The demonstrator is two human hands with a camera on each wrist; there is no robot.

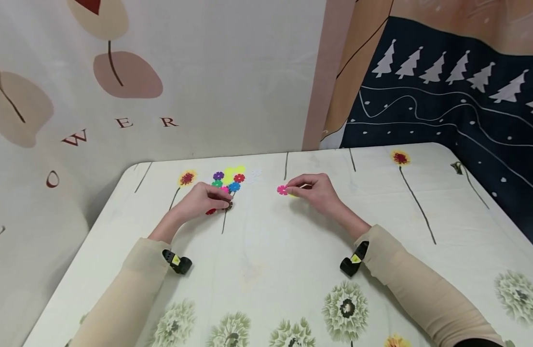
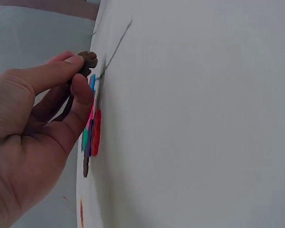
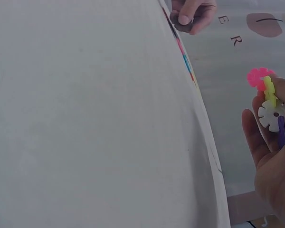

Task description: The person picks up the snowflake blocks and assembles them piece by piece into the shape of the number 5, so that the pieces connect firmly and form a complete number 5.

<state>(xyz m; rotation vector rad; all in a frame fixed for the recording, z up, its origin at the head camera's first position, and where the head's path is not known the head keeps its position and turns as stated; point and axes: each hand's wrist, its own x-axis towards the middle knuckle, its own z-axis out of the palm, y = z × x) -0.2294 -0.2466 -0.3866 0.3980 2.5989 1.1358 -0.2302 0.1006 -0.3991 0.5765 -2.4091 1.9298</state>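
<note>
The left hand (image 1: 201, 198) pinches a brown disc (image 2: 89, 61) with notched edge between thumb and finger, and holds it just above the worktop (image 1: 266, 255). A red disc (image 1: 211, 211) lies under this hand. Just beyond the fingers there is a small group of flat discs of the same kind: a purple one (image 1: 218, 176), a green one (image 1: 216, 183), a blue one (image 1: 234, 187) and some yellow ones (image 1: 228, 174), with several white ones (image 1: 254, 175) to the right of them.

The right hand (image 1: 314, 193), well apart from the left, pinches a pink disc (image 1: 282, 190), which sticks out past the fingertips. In the right wrist view, a yellow disc (image 3: 270, 91) stands crosswise against the pink one, and a white disc (image 3: 272, 116) and a violet disc (image 3: 282, 132) follow below, in front of the palm. The hand covers a part of these, so I cannot tell if all four are joined.

The worktop is covered by a pale cloth with printed flowers.
</note>
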